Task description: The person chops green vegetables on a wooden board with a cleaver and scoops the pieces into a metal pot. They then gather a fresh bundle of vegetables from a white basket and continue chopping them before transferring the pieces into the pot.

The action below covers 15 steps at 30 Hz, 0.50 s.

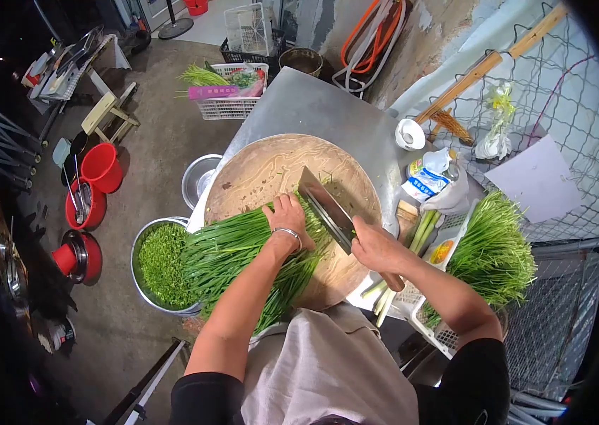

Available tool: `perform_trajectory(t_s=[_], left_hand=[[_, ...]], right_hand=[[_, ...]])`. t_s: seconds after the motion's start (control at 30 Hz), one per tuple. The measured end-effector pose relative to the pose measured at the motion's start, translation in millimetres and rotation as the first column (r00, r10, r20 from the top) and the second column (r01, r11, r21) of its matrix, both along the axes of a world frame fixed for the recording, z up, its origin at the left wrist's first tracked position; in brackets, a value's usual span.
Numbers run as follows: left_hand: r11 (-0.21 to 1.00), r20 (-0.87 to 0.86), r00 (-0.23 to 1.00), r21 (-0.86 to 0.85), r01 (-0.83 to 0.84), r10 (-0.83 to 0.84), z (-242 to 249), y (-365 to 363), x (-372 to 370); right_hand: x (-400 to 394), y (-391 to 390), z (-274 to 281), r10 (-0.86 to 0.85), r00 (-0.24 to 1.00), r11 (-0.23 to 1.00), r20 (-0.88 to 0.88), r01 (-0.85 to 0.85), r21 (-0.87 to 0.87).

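Note:
A thick bunch of garlic chives (232, 248) lies across the round wooden chopping board (250, 173), its left end hanging past the board's edge. My left hand (289, 221), with a bracelet at the wrist, grips the bunch from above and presses it to the board. In my right hand (376, 246) is a cleaver (326, 205); its blade stands on edge at the right end of the chives, close to my left fingers. Small green bits lie beside the blade. A metal basin (135, 273) of finely chopped greens (165, 258) stands left of the board.
Beneath the board is a steel table (321, 103). On the right, a white basket (448, 340) holds more greens (494, 248), near scallions (423, 230) and a white-and-blue bag (427, 180). Red buckets (103, 168) stand on the floor at left; a vegetable crate (232, 108) is behind.

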State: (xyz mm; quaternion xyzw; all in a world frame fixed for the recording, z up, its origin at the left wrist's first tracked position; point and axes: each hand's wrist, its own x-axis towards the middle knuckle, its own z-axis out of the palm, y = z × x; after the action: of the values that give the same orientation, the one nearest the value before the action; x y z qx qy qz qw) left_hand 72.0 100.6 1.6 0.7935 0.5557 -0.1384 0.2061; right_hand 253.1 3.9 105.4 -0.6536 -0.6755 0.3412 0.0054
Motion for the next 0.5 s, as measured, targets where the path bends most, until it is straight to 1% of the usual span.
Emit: perform_trajectory(t_s=[0.1,0.2,0.23,0.33,0.37,0.43,0.47,0.5], left_hand=[[1.0,-0.033,0.999,0.001,0.011,-0.011,-1.8,-0.7,1.7],[1.0,-0.021,1.0,-0.008,0.003,-0.003,2.5,1.1,1.1],[0.997,-0.02,1.0,-0.072,0.007,-0.008,3.6,3.9,-0.1],[0.998,0.052,0.998,0.066,0.025,-0.029,-0.5,-5.8,-9.1],[0.999,0.064,0.997,0.024,0.038,-0.039,-1.2,-3.4,-13.3],[0.997,0.122,0.991,0.063,0.047,-0.054,-6.4,-0.3,-30.9],[0.995,0.148,0.987,0.081,0.051,-0.063,-3.6,-0.2,-36.5],[0.995,0.113,0.991,0.084,0.06,-0.069,-0.8,0.2,-38.4]], right_hand=[[-9.5,8.9,-28.2,-0.015,0.999,1.0,-0.036,0.015,0.003],[-26.9,18.8,-71.5,-0.078,0.997,0.995,0.003,0.077,0.059],[-32.8,16.2,-76.3,-0.088,0.994,0.99,0.061,0.08,0.12],[-31.7,10.2,-78.2,-0.185,0.982,0.979,-0.024,0.187,0.076],[-29.6,8.5,-80.7,-0.18,0.983,0.977,-0.033,0.183,0.11],[-25.8,8.2,-85.9,-0.162,0.985,0.97,-0.05,0.169,0.178],[-25.4,11.3,-80.2,-0.15,0.988,0.974,-0.047,0.156,0.163],[-24.1,15.9,-73.6,-0.139,0.989,0.979,-0.045,0.144,0.144]])
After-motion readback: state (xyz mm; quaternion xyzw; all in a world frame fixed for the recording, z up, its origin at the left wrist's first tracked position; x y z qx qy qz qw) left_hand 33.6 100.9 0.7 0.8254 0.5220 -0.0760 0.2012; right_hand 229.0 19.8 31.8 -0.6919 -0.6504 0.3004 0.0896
